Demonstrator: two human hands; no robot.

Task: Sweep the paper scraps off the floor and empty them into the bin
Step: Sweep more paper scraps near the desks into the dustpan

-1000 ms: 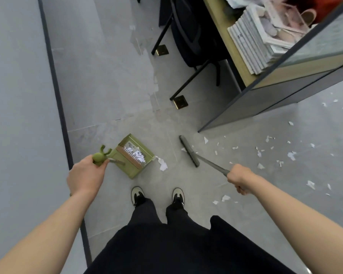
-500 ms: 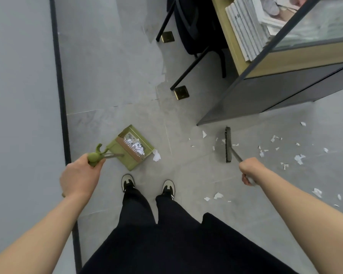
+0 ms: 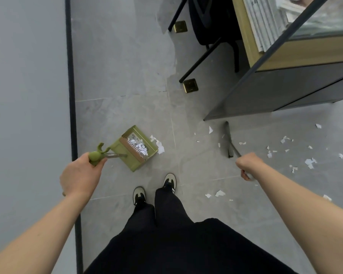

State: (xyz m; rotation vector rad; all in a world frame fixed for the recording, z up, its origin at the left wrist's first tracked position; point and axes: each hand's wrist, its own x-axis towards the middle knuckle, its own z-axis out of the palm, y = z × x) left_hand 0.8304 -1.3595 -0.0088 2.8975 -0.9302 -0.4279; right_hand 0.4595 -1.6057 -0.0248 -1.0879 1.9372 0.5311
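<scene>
My left hand [image 3: 81, 177] grips the green knob handle of an olive dustpan [image 3: 134, 148] that sits on the grey floor with white paper scraps inside. A larger scrap [image 3: 160, 148] lies just at its mouth. My right hand [image 3: 248, 166] grips the thin handle of a dark broom [image 3: 228, 140], whose head stands on the floor near the cabinet corner. Several paper scraps [image 3: 309, 162] are scattered to the right of the broom, a few [image 3: 219, 193] lie near my right foot.
A dark cabinet base [image 3: 269, 99] with a wooden shelf stands at the upper right. Black chair legs with brass floor plates [image 3: 190, 85] are behind it. A grey wall with a black floor strip [image 3: 72, 115] runs along the left. My feet [image 3: 154, 186] stand between pan and broom.
The broom head has swung from beside the dustpan out to the right and turned nearly upright near the cabinet corner. The dustpan has stayed put in my left hand.
</scene>
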